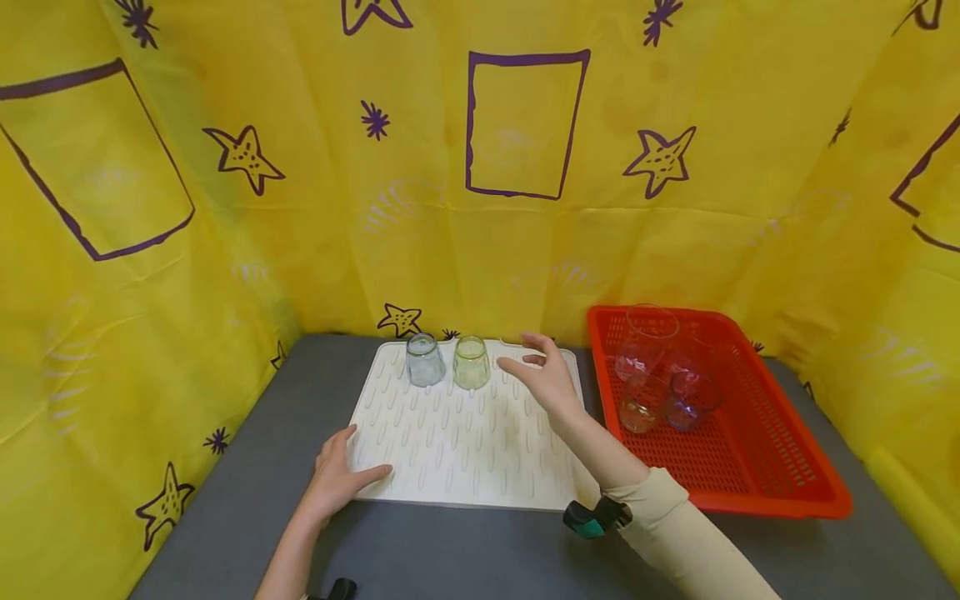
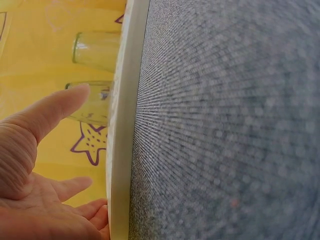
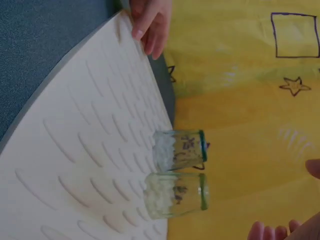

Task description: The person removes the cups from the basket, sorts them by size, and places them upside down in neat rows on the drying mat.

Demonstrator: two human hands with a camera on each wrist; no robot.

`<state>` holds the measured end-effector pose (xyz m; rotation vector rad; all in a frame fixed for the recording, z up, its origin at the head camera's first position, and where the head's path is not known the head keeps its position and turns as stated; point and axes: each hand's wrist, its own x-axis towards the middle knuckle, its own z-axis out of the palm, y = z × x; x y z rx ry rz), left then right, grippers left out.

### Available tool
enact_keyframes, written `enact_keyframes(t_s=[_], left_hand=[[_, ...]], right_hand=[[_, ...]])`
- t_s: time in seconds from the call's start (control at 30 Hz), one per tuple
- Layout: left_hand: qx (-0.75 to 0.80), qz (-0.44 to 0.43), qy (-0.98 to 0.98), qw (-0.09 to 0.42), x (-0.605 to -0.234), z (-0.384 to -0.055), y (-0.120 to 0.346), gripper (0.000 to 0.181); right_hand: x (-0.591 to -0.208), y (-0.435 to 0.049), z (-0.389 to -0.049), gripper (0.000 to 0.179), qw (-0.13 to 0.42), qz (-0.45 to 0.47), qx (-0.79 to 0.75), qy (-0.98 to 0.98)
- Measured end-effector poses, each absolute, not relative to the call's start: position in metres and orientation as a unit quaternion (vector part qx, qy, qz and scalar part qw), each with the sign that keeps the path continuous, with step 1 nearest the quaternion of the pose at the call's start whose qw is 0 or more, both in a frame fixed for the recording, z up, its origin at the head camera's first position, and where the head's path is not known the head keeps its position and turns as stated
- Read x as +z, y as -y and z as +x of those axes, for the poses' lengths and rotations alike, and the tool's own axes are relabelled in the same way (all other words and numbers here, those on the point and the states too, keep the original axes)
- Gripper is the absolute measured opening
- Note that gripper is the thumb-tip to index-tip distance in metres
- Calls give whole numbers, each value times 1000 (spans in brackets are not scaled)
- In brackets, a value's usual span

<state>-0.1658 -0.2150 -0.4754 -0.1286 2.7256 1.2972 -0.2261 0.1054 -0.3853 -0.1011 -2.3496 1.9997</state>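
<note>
Two glasses stand upside down side by side at the back of a white ridged drying mat [image 1: 465, 450]. One is a bluish glass [image 1: 426, 362], the other a yellow-green glass [image 1: 471, 364] to its right. My right hand [image 1: 547, 375] hovers just right of the yellow-green glass, fingers loosely bent and apart from the thumb, holding nothing. At the mat's front left corner, my left hand [image 1: 337, 473] touches the edge with spread fingers. In the left wrist view its thumb [image 2: 55, 110] stands clear of the fingers. The right wrist view shows both glasses beyond the ridges.
A red plastic basket [image 1: 780, 400] stands right of the mat with several clear glasses inside, among them a purplish glass [image 1: 686, 408]. Dark grey cloth [image 1: 247, 475] covers the table. A yellow patterned curtain [image 1: 420, 233] hangs behind and on both sides.
</note>
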Motion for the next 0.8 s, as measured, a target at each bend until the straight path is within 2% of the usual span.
enact_keyframes(t_s=[0.23,0.43,0.8], left_hand=[[432,-42,-899,59,-477,-165,215,101],[434,-43,-898,60,-478,-165,215,101],[434,-46,-898,61,-480,-166,216,100]], right_hand=[[-356,-150,-208,63,33,-7,651,759],[-342,-198,-200,71,49,-16,613,789],[-347,-289,-192,76,59,-48,536,841]])
